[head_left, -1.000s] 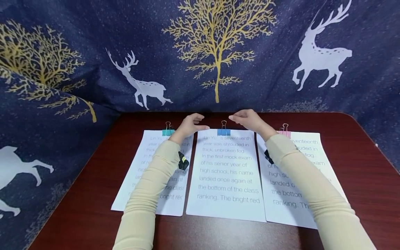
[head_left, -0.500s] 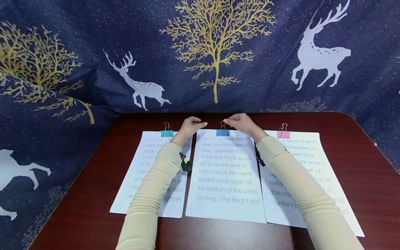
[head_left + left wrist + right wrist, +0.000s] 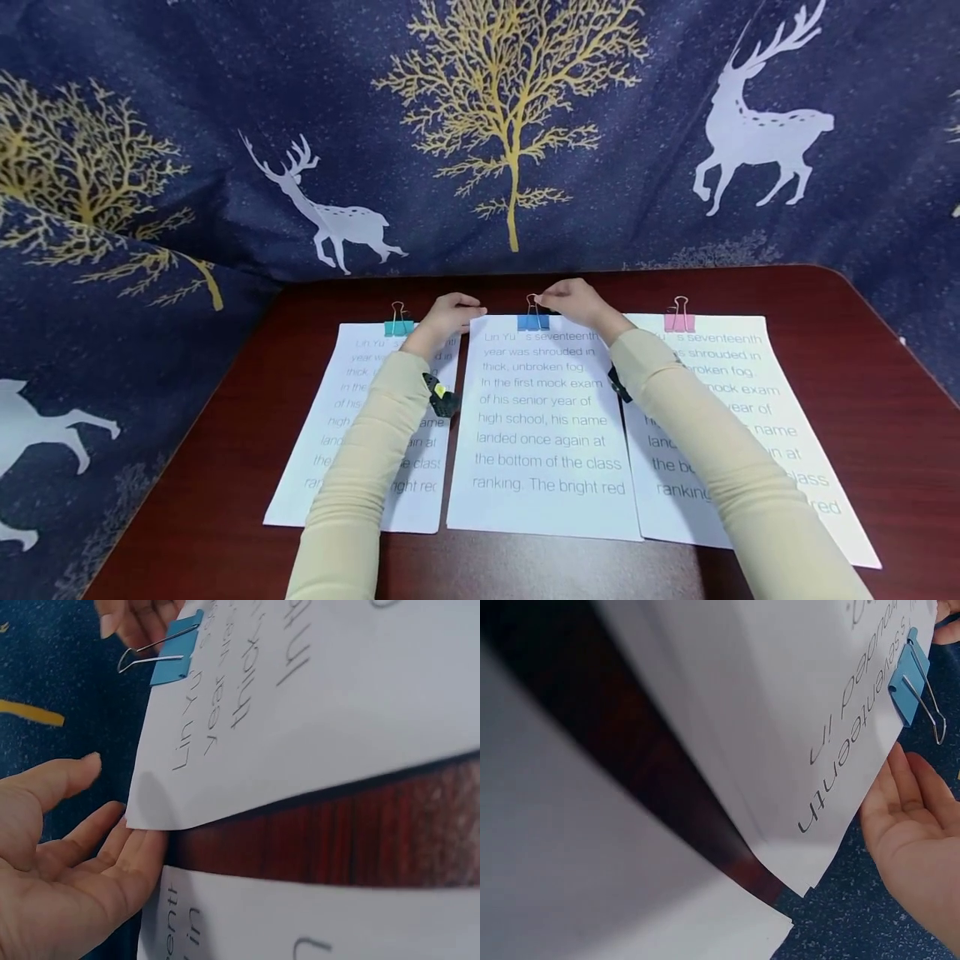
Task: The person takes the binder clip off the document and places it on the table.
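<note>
A blue binder clip [image 3: 533, 323] grips the top edge of the middle printed stack of paper [image 3: 543, 450], its wire handles pointing away. In the left wrist view my left hand [image 3: 82, 862] has its fingertips against the underside of that stack's top left corner, thumb raised off the paper. My right hand [image 3: 576, 302] is just right of the clip; in the right wrist view, its fingers [image 3: 891, 784] reach behind the top edge near the clip [image 3: 909, 682]. I see no pinch on the clip's handles in the wrist views.
To the left lies another printed stack [image 3: 307, 450] with a teal binder clip [image 3: 399, 328]. On the right is a third stack [image 3: 795, 467] with a pink binder clip [image 3: 679, 323]. A blue cloth [image 3: 300, 67] hangs behind the dark red table [image 3: 202, 467].
My right hand has come down and left, close to the blue clip. My left hand has moved down to the middle stack's corner. The stacks have barely shifted in view.
</note>
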The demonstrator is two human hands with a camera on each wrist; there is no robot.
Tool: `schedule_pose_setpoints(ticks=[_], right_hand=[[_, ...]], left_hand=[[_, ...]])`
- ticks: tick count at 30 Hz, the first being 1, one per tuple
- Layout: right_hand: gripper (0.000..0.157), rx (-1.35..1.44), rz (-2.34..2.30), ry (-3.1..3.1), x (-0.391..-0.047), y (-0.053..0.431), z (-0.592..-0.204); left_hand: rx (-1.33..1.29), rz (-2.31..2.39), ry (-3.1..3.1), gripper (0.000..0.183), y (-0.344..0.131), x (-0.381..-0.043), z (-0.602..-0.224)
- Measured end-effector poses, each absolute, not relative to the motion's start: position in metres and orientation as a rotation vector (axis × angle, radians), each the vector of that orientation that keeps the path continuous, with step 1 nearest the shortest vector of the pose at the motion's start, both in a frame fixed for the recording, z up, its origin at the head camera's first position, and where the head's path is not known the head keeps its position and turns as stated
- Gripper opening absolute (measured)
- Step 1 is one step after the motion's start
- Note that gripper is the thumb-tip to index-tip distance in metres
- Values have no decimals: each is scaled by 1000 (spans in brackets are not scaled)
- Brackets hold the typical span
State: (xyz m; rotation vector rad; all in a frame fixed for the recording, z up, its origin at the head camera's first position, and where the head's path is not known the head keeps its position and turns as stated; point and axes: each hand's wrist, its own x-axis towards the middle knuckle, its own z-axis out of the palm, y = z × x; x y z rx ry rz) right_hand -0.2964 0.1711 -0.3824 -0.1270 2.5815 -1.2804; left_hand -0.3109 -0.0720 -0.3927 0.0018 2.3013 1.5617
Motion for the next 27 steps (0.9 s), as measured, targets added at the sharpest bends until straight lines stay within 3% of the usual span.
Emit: schedule_pose_setpoints(ticks=[27], right_hand=[[59,-206,-1107,2553,-302,169,-374]], left_hand=[[23,1600,2328,34,-86,-312,-412]])
